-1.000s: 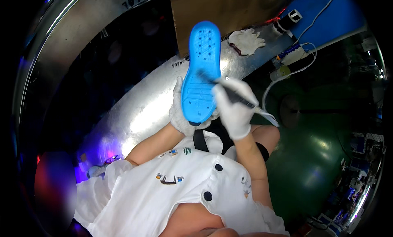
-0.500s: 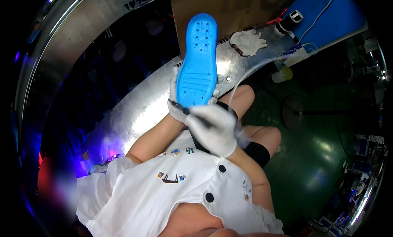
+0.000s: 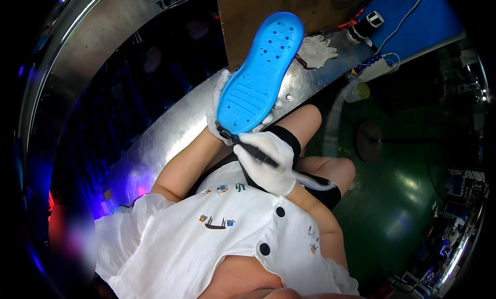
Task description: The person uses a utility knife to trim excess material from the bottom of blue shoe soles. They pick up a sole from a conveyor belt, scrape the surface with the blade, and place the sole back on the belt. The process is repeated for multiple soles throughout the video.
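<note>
A bright blue shoe sole (image 3: 250, 87) is held up before me, its toe end pointing away and slightly right. It has small holes at the toe and ridges across the heel half. My left hand (image 3: 216, 110), in a white glove, grips it from beneath, with fingertips showing along its right edge. My right hand (image 3: 271, 162), also gloved in white, is closed around a black pen-shaped tool (image 3: 257, 153). The tool's head is at the heel rim of the sole. A pale hose trails from behind that hand; the tool's exact kind does not show.
A curved metal bench (image 3: 170, 139) runs behind the sole. On it lie a white glove (image 3: 316, 52) and a black cylindrical object (image 3: 368, 25), near a brown board (image 3: 237, 20). A blue surface (image 3: 408, 20) is at the far right, with a yellow-topped container (image 3: 357, 92) below it.
The sole has turned clockwise, its toe swinging right. The tool's head has stayed at the heel rim, and its black body now shows more. The hose has swung down toward my right wrist.
</note>
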Demonstrator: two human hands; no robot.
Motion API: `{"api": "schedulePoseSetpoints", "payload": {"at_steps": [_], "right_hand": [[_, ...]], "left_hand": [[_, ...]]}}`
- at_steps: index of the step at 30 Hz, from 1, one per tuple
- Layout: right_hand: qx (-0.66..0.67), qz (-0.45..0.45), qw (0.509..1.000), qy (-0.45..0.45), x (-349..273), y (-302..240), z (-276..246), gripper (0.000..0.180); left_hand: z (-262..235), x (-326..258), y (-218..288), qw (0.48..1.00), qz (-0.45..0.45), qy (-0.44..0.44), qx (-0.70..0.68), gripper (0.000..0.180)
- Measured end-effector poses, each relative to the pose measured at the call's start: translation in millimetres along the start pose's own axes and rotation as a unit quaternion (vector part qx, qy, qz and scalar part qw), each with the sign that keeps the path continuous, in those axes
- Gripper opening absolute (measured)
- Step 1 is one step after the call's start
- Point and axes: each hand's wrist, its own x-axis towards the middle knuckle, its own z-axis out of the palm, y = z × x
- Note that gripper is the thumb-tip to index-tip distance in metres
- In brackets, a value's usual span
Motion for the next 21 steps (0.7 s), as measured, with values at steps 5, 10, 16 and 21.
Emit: {"api": "schedulePoseSetpoints", "payload": {"at_steps": [5, 10, 16, 21], "right_hand": [[0.020, 0.002, 0.999, -0.028, 13, 21, -24, 0.017], [-0.131, -0.092, 0.968, -0.192, 12, 4, -32, 0.027], [-0.233, -0.069, 0.930, -0.275, 19, -24, -36, 0.022], [-0.126, -0.021, 0.981, -0.146, 24, -1, -48, 0.024]], "left_hand": [[22, -3, 16, 0.968, 0.007, 0.231, 0.094, 0.074], [-14, -9, 41, 0.918, -0.112, 0.257, 0.279, 0.059], [-25, -8, 59, 0.851, -0.130, 0.134, 0.491, 0.048], [33, 12, 60, 0.851, -0.201, 0.281, 0.396, 0.034]]}}
